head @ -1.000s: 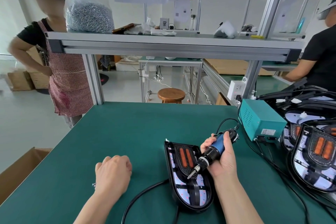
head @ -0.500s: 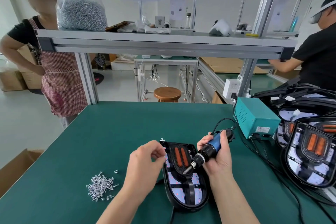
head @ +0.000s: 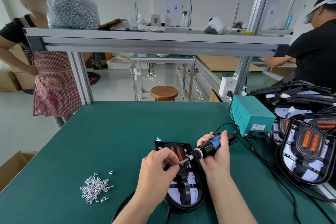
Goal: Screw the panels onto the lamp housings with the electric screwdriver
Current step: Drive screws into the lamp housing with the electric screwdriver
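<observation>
The left hand (head: 160, 167) has come over from the screw pile (head: 94, 187) and now pinches a screw (head: 178, 163) at the screwdriver (head: 207, 148) tip, above the lamp housing (head: 183, 203). The right hand (head: 218, 154) still grips the screwdriver. Far right sit a green box (head: 252, 116) and more housings (head: 309, 152).

The right hand (head: 216, 158) grips the electric screwdriver (head: 209, 146) above the lamp housing (head: 183, 192) on the table (head: 109, 132); the left hand (head: 158, 167) pinches a screw (head: 179, 163) at its bit, with loose screws (head: 94, 187) nearby.
</observation>
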